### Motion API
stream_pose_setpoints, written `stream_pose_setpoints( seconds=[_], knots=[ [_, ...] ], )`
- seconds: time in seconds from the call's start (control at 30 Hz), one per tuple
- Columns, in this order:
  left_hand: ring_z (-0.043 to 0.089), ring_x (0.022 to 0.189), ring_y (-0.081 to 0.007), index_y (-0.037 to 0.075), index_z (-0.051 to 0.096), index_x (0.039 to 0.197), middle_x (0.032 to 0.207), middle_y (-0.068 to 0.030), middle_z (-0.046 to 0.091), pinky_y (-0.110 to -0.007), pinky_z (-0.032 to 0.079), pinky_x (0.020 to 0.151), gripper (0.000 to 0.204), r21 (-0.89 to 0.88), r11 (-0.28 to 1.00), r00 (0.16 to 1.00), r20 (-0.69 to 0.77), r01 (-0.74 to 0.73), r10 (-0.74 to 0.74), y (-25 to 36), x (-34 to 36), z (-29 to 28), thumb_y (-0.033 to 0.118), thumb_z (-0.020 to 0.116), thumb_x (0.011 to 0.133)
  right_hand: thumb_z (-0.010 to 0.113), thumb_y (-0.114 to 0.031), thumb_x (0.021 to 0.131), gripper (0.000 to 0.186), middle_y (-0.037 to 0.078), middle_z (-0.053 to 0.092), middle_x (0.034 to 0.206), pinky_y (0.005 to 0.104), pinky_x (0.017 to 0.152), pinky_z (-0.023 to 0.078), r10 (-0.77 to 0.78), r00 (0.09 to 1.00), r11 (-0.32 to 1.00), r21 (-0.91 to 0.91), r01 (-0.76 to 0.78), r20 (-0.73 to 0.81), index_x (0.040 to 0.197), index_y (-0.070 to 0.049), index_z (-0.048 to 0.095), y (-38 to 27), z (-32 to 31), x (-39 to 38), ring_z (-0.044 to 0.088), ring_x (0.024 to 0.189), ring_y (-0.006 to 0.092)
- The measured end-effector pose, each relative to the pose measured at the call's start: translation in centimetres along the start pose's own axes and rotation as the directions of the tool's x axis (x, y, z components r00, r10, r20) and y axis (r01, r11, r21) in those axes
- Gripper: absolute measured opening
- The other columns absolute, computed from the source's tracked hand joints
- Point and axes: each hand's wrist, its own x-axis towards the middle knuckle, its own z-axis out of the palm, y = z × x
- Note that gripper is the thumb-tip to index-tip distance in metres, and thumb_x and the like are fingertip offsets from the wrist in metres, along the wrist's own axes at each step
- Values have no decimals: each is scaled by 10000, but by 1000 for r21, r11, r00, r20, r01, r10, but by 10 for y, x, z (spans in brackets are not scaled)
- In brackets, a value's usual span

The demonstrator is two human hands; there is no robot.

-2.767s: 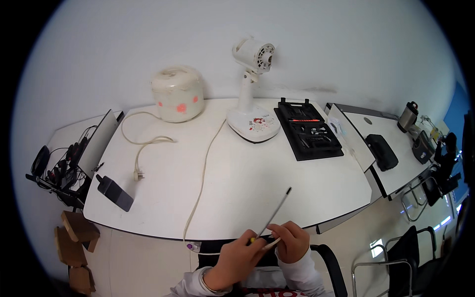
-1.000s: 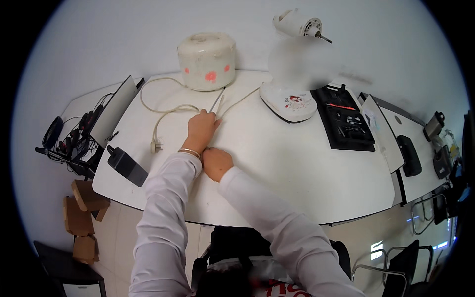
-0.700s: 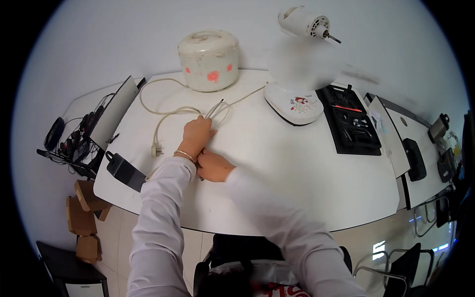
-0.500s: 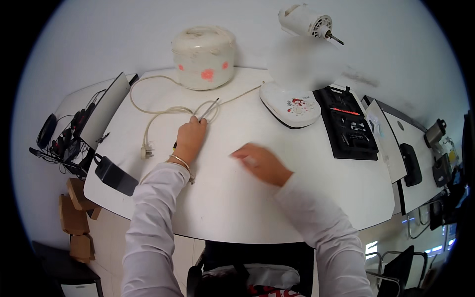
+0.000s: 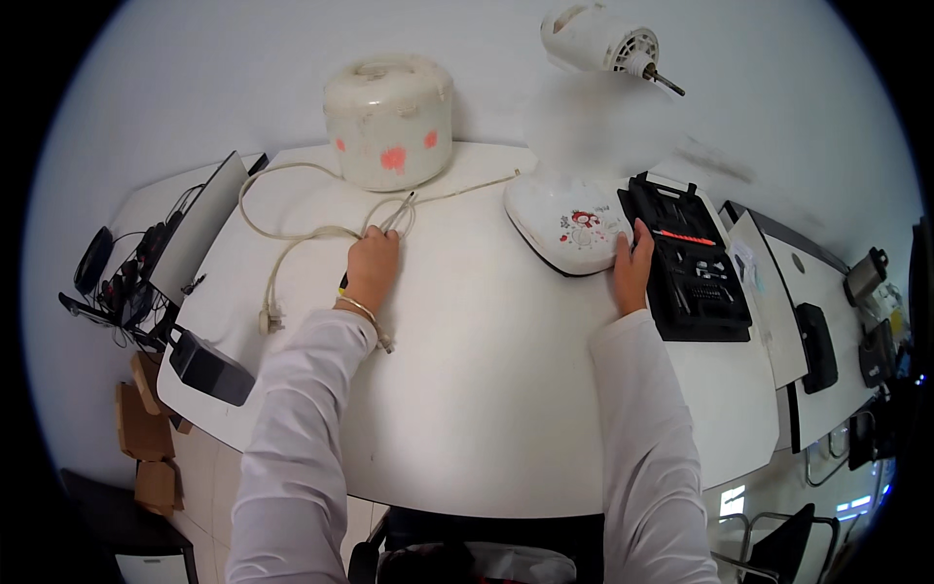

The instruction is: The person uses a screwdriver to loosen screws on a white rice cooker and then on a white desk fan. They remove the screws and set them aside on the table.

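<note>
My left hand (image 5: 373,268) is closed around a screwdriver (image 5: 403,204), its shaft pointing toward the back; a loop of pale cord (image 5: 465,193) runs beside it. My right hand (image 5: 630,268) has its fingers stretched out at the right edge of the white, cartoon-printed fan base (image 5: 574,234), touching it. Above the base, the fan's motor head (image 5: 589,39) shows a bare metal spindle, while the middle of the stand is blurred. The open black toolkit (image 5: 696,273) lies just right of the base.
A floral rice cooker (image 5: 389,127) stands at the back of the white table (image 5: 477,409), its plug (image 5: 269,318) at left. A dark adapter (image 5: 209,365) sits near the left edge. Side tables hold cables (image 5: 126,273), a black case (image 5: 815,346) and a kettle (image 5: 864,273). Cardboard boxes (image 5: 146,423) are on the floor.
My hands were together, first near the front edge, then at mid-table. My right hand has since moved right and forward to the fan base; my left hand still grips the screwdriver.
</note>
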Motion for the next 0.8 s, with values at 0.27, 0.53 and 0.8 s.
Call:
stream_pose_setpoints(
  seconds=[0.27, 0.53, 0.8],
  knots=[
    [633, 680, -222, 68, 531, 920, 854, -108, 554, -295, 529, 548, 119, -38, 999, 1000, 23, 21, -20, 0, 4, 1, 96, 530, 804, 478, -271, 915, 418, 177, 497, 1210, 317, 963, 351, 199, 973, 970, 121, -213, 116, 1266, -44, 467, 24, 17, 30, 481, 1124, 284],
    [639, 681, -222, 85, 555, 884, 835, -100, 562, -302, 525, 542, 85, -39, 999, 999, -37, 29, -30, 2, -1, 0, 126, 511, 824, 354, -337, 952, 375, 213, 344, 1324, 370, 938, 379, 30, 951, 979, -199, 33, 307, 1278, -202, 482, -17, -12, -9, 457, 1140, 367],
    [634, 735, -242, 85, 568, 916, 851, -102, 568, -325, 523, 581, 125, -109, 993, 999, -30, 38, -41, -5, 2, 12, 148, 519, 820, 489, -259, 900, 390, 237, 314, 1368, 457, 1053, 251, -158, 918, 904, -322, 283, 363, 1245, -78, 478, -65, -27, -58, 292, 1254, 431]
  ],
)
